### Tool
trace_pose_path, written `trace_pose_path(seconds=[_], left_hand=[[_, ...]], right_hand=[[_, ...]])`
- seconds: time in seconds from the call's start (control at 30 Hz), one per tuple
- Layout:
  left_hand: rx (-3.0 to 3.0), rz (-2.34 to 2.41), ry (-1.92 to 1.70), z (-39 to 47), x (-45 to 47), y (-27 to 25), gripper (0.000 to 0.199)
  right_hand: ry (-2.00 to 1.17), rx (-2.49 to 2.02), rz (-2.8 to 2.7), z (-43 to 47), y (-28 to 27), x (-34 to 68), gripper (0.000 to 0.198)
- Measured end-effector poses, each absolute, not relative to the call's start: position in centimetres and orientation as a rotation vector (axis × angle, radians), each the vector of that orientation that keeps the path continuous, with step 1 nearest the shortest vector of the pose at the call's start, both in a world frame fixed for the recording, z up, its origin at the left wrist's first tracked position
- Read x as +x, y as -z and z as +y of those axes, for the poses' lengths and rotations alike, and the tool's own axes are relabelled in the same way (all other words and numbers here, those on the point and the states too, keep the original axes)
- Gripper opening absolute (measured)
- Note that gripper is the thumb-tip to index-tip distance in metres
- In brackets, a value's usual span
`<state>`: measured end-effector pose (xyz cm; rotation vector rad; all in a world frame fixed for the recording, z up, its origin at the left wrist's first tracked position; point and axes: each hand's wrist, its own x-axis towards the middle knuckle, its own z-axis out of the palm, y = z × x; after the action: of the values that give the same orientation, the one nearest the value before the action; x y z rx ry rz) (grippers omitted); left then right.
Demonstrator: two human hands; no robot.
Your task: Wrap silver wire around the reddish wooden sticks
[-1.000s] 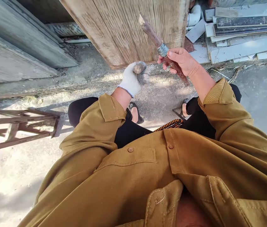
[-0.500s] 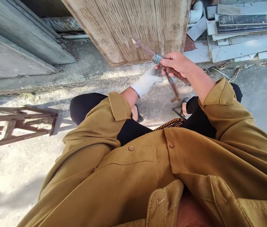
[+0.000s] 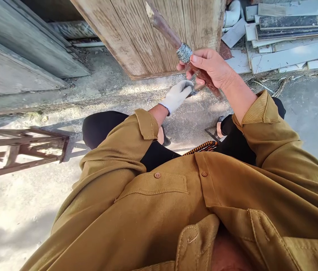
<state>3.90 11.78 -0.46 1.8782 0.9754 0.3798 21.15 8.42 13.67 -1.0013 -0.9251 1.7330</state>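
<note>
My right hand (image 3: 214, 67) is bare and closed around a brown wooden stick (image 3: 163, 24), its thumb just below a thick winding of silvery wire (image 3: 184, 52). The stick slants from upper left, where its end is pale, to lower right, past my palm. Below it my left hand (image 3: 177, 94) wears a white glove. Its fingers are curled on a small tool with a greyish metal part (image 3: 193, 92) and what looks like a brown handle; the glove and my right fingers hide much of it, so its kind is unclear.
Ahead leans a weathered plank door panel (image 3: 159, 45). Stacked boards (image 3: 294, 52) and a white pipe elbow (image 3: 233, 15) lie at upper right. A wooden stool-like frame (image 3: 26, 146) is at left. Grey boards (image 3: 35, 41) stand at upper left. My knees flank the hands.
The stick has risen toward upper left and tilts more steeply. My gloved hand has dropped slightly, and the brown tool end that hung below my right hand has swung up and away.
</note>
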Motion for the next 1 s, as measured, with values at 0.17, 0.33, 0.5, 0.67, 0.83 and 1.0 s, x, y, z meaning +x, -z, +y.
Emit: trace_pose_path(seconds=[0.17,0.33,0.5,0.67,0.83,1.0], left_hand=[[1.785,0.868,-0.297,9.7,4.0,-1.5,0.048],[1.861,0.864,-0.156,8.4,4.1,-2.3,0.068],[2.318,1.136,-0.059,8.3,3.5,-2.5,0.104],[2.672,0.980,-0.163,9.3,1.9,-2.6,0.080],[2.647,0.484,-0.361,9.4,1.3,-1.7,0.044],[2.552,0.580,-0.671,9.5,0.6,-1.9,0.027]], right_hand=[[-1.658,-1.096,-0.908,8.9,-14.7,21.2,0.038],[-1.596,-1.133,-0.690,10.0,-14.8,23.1,0.043],[-1.635,-1.185,-0.478,11.0,-14.0,25.8,0.046],[-1.623,-1.245,-0.332,11.4,-13.2,26.7,0.045],[-1.722,-1.238,-0.516,11.1,-13.0,26.0,0.040],[-1.708,-1.265,-0.469,11.5,-13.2,25.7,0.040]])
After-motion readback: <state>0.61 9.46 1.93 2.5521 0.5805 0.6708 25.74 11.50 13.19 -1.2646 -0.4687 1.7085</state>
